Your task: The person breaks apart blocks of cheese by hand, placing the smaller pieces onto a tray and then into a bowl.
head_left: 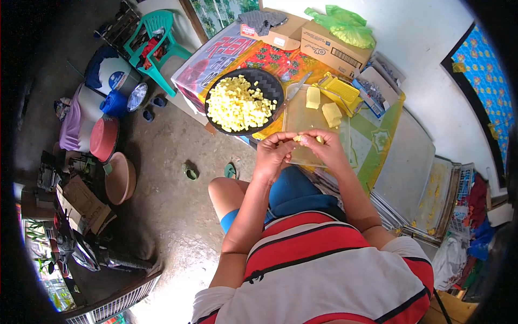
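My left hand (273, 155) and my right hand (327, 149) meet over the near edge of a translucent cutting board (302, 125). Their closed fingers pinch a small pale yellow piece (319, 139), partly hidden by the fingertips. Two larger pale yellow blocks (313, 98) lie on the board. A knife (298, 88) rests at the board's far left corner, its handle towards the black tray (276, 86). Many small pale yellow cubes (234, 105) are heaped in that tray. Beyond the blocks sits a yellow slotted plastic tool (339, 93).
Cardboard boxes (332, 48) and a green plastic bag (342, 27) stand at the table's back. Stacked trays (404, 173) lean on the right. Left on the floor are a green chair (156, 48), basins (120, 178) and slippers (230, 170).
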The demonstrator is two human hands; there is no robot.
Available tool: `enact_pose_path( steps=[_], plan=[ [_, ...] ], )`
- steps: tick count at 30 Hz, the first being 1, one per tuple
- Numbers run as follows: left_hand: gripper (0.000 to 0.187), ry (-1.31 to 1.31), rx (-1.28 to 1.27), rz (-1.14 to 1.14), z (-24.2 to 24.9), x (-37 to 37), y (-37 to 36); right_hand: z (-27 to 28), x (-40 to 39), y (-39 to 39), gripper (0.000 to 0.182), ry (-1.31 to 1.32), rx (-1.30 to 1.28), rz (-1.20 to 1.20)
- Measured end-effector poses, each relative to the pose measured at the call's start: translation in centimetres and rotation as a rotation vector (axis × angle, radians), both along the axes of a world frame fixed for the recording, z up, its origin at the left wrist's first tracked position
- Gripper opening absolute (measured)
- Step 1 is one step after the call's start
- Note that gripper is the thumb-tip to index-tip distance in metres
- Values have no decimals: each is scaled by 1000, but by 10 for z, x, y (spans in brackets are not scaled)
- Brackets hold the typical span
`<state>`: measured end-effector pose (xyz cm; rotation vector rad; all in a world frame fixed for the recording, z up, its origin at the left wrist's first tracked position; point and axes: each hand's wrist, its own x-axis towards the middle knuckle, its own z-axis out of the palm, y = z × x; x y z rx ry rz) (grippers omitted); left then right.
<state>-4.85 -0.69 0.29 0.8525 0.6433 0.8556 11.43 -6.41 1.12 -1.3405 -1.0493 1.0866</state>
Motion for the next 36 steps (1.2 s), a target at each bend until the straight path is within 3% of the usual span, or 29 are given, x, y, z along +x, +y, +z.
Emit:
enact_pose_path(
  steps=[7, 18, 21, 27, 30, 36],
  plan=[
    [19, -108, -124, -63, -1, -3, 0, -5, -1, 1, 25, 139, -19, -18],
    [21, 9, -4, -27, 4, -2, -4, 3, -7, 0, 27, 171, 103, -46],
    [19, 13, 18, -23, 3, 0, -4, 1, -2, -1, 27, 131, 26, -8],
    [15, -73, -148, -52, 3, -2, -1, 10, -8, -4, 27, -62, 205, 34],
    [14, -143, -235, -100, 4, -3, 0, 18, -13, -5, 25, 12, 181, 23],
    [13, -227, -340, -194, -1, -5, 0, 9, -8, -3, 22, -302, 372, 1]
  ],
)
